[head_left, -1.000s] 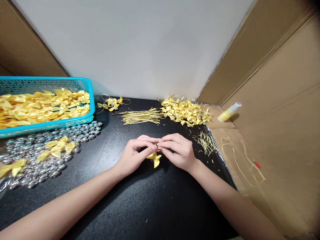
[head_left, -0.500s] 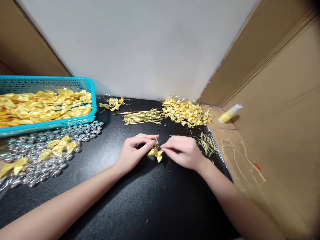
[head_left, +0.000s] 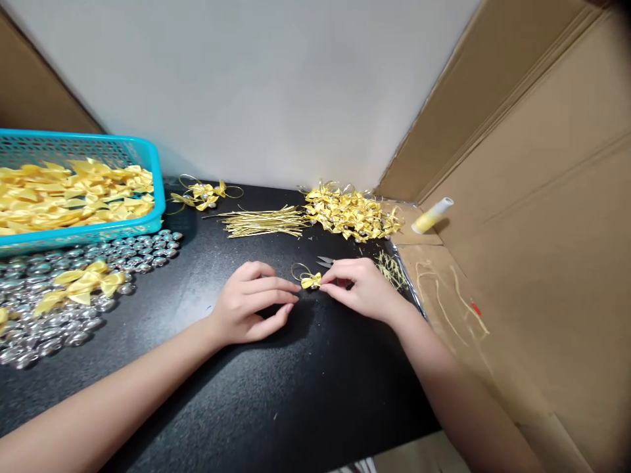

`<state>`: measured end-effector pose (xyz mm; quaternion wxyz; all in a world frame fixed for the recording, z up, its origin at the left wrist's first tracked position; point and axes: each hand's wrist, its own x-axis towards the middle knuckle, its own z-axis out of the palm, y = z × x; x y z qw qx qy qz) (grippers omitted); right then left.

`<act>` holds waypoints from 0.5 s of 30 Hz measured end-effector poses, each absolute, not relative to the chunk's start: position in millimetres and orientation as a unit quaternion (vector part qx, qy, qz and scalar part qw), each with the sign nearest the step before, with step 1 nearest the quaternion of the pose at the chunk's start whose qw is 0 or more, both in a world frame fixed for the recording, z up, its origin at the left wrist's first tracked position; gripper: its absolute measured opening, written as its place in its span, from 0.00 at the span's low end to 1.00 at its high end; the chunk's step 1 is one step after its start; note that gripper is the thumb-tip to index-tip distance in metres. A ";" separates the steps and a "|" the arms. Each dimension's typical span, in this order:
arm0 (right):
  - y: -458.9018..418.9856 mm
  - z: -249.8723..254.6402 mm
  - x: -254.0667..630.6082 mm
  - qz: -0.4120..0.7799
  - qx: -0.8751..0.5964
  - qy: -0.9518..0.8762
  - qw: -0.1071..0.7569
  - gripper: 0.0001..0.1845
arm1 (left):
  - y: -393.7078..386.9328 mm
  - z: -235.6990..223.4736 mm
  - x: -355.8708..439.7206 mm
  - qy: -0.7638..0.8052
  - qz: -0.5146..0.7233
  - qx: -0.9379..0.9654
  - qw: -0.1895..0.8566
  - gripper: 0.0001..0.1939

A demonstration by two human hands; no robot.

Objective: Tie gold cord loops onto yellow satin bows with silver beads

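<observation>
My right hand pinches the right end of a small yellow ribbon bow between thumb and fingertips. A thin gold cord loop rises from the bow's upper left, and a small silver bead shows at its middle. Scissors poke out beyond my right knuckles, blades pointing left; their handles are hidden by the hand, so I cannot tell whether it also grips them. My left hand is open, its fingers stretched toward the bow with the fingertips just left of it.
A blue basket of yellow bows stands at the left, with silver beads before it. Gold cords, finished bows and cord scraps lie farther back. A tube stands on the cardboard at the right.
My left fingers have let go of the bow and drawn back left, opening. The bow now lies turned, its loop to the upper left, and more of the scissor blades shows. The view shifted right.
</observation>
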<state>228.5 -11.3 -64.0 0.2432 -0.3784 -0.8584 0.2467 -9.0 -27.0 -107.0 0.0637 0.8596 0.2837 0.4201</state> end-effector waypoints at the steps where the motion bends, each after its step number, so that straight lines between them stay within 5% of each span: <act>1: -12.6 -63.8 228.7 0.241 -0.381 -0.860 0.241 0.05 | -26.9 -104.5 -8.5 0.298 0.418 0.856 0.067 0.05; 15: 13.5 -56.7 217.2 0.235 -0.353 -0.886 0.188 0.06 | 12.8 -89.8 17.2 0.364 0.302 0.832 0.291 0.09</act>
